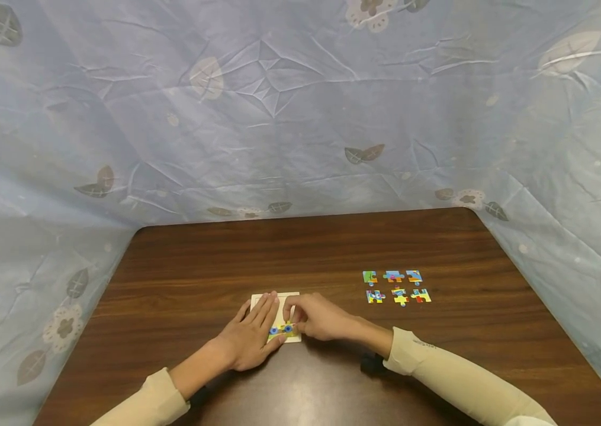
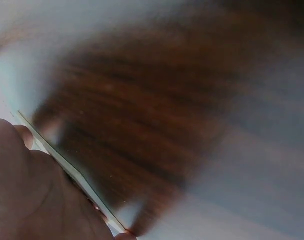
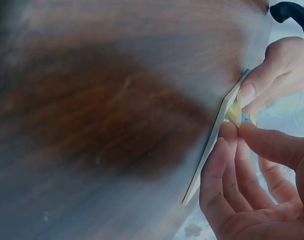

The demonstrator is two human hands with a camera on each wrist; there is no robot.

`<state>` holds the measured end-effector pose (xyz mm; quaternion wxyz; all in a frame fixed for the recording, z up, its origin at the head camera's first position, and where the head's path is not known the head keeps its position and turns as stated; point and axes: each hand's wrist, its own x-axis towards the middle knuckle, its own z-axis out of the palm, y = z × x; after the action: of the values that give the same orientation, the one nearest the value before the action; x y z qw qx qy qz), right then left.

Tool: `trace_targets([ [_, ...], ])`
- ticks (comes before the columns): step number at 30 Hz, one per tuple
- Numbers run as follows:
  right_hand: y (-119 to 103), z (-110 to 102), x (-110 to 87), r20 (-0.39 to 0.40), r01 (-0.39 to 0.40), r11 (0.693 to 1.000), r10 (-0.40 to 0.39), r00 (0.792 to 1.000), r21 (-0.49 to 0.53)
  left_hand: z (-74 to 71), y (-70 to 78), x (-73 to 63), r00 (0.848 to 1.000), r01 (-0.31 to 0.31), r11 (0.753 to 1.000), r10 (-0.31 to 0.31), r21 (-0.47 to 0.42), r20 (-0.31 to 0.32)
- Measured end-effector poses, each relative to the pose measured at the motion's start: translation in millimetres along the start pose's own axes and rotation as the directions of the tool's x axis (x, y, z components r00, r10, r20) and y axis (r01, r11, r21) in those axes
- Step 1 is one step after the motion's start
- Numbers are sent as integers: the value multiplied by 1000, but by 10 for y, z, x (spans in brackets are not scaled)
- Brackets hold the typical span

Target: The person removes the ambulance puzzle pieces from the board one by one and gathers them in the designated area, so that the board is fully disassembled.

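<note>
A thin pale puzzle board [image 1: 289, 295] lies on the table with yellow and blue jigsaw pieces along its near edge. Across its left part my left hand [image 1: 249, 343] lies flat, fingers straight and the thumb beside the pieces. My right hand [image 1: 324, 316] is at the board's right side, where thumb and fingertips pinch a yellow and blue puzzle piece [image 1: 288, 328]. In the right wrist view that puzzle piece [image 3: 235, 113] is tilted up from the board, partly hidden by the fingers. The left wrist view shows my left palm [image 2: 22, 195] against the board's edge [image 2: 77, 175].
Several loose puzzle pieces [image 1: 397, 288] lie in two rows to the right of the board, beyond my right forearm. The dark wooden table [image 1: 199, 260] is bordered at the back and sides by a hanging blue-grey floral cloth [image 1: 300, 130].
</note>
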<state>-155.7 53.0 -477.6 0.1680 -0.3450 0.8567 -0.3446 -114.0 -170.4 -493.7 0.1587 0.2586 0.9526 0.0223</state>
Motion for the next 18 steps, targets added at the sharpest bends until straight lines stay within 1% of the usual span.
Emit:
trace_targets([
  [3, 11, -10, 1, 1, 12, 1000, -12, 1000, 25, 0, -1, 2, 1000, -1, 1000, 1, -3, -2],
  [6, 9, -33, 0, -7, -4, 995, 5, 1000, 101, 3, -9, 4, 1000, -4, 1000, 4, -10, -5],
  [9, -7, -94, -8, -56, -19, 987, 28, 998, 160, 11, -11, 7, 1000, -7, 1000, 7, -22, -5],
  [12, -41, -220, -24, -119, -21, 982, 44, 992, 186, 13, -7, 5, 1000, -7, 999, 6, -33, -6],
  [14, -63, -327, -43, -156, -16, 982, 46, 987, 186, 10, -3, 7, 1000, -3, 999, 3, -41, -4],
  [18, -79, -557, -127, -193, -27, 971, 75, 978, 239, 16, 1, 14, 1000, -2, 998, 2, -60, -6],
])
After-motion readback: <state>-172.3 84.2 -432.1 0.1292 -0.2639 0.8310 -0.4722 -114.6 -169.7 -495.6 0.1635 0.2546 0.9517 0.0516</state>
